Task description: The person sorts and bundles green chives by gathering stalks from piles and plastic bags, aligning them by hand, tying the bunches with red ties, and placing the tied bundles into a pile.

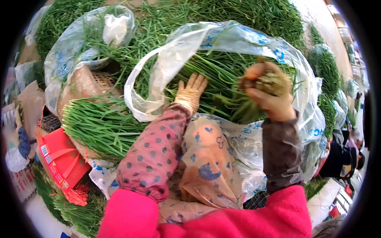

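My left hand (192, 92) lies with its fingers stretched out on long green chives (222, 75) heaped in a clear plastic bag (254, 33) with blue print. Tape or a similar pale wrapping seems to go round its fingers and wrist. In my right hand (274, 97), closed and a little blurred by motion, is a bunch of chives (269, 83), its stem ends turned up towards me. That hand is above the right half of the same bag. To the left of my left forearm, a thick bundle of chives (103, 125) rests with its pale cut ends facing left.
Loose chives (154, 23) cover the area beyond the bag. Another plastic bag (67, 55) stands at the upper left, near a brown sack (77, 89). A red box (65, 158) with a tassel sits at the lower left. More bagged greens (325, 71) line the right, with people further off.
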The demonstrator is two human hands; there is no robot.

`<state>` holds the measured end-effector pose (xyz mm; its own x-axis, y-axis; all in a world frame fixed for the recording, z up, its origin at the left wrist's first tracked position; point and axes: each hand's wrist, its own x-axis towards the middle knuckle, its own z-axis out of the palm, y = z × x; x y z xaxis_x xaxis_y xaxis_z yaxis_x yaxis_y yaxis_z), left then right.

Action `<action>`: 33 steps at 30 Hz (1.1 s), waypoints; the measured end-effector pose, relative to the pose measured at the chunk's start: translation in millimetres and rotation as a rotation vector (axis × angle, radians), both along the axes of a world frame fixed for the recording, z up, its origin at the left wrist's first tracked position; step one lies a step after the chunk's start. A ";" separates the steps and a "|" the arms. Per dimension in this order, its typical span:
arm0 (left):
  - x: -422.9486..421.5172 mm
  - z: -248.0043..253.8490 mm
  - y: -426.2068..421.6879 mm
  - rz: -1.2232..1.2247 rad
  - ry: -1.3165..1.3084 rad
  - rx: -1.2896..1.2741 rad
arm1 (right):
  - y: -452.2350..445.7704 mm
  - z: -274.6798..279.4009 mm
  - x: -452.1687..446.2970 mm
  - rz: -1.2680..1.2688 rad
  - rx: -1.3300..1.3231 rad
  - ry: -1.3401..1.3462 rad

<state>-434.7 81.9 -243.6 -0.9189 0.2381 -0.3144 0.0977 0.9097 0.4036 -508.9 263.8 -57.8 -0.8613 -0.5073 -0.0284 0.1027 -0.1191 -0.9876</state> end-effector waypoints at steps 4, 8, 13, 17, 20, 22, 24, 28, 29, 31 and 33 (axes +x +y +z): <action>-6.7 -3.1 7.1 0.003 -0.094 -0.052 | 75.9 59.1 -13.9 -0.089 -0.087 0.139; -10.7 13.3 -0.2 0.016 -0.204 0.046 | 144.7 132.5 -34.5 -0.298 -0.054 0.148; -13.4 76.8 -5.5 0.094 -0.168 0.027 | 189.0 225.9 -57.9 -0.803 0.399 0.603; 25.2 140.4 -12.3 0.359 -0.194 1.150 | 103.7 221.9 -40.8 -0.630 0.489 0.912; 72.5 195.7 -18.5 0.268 -0.755 1.834 | 26.8 206.7 -11.1 -0.414 0.456 1.108; 117.5 212.9 -21.3 0.171 -1.077 2.085 | -30.3 187.1 19.6 -0.249 0.392 1.273; 160.1 215.0 -24.9 0.016 -1.047 2.227 | -96.5 170.3 74.3 0.083 0.303 1.592; 227.3 229.3 -46.8 0.244 -0.509 2.341 | -151.1 146.6 179.5 0.585 -0.039 1.631; 237.1 231.8 -45.8 0.338 -0.334 2.391 | -154.2 137.0 200.1 0.680 -0.123 1.583; 257.3 231.4 -48.9 0.472 0.009 2.502 | -161.7 126.8 239.3 0.810 -0.276 1.549; 275.4 225.7 -69.7 0.290 -0.103 2.521 | -164.3 112.2 270.0 0.933 -0.299 1.529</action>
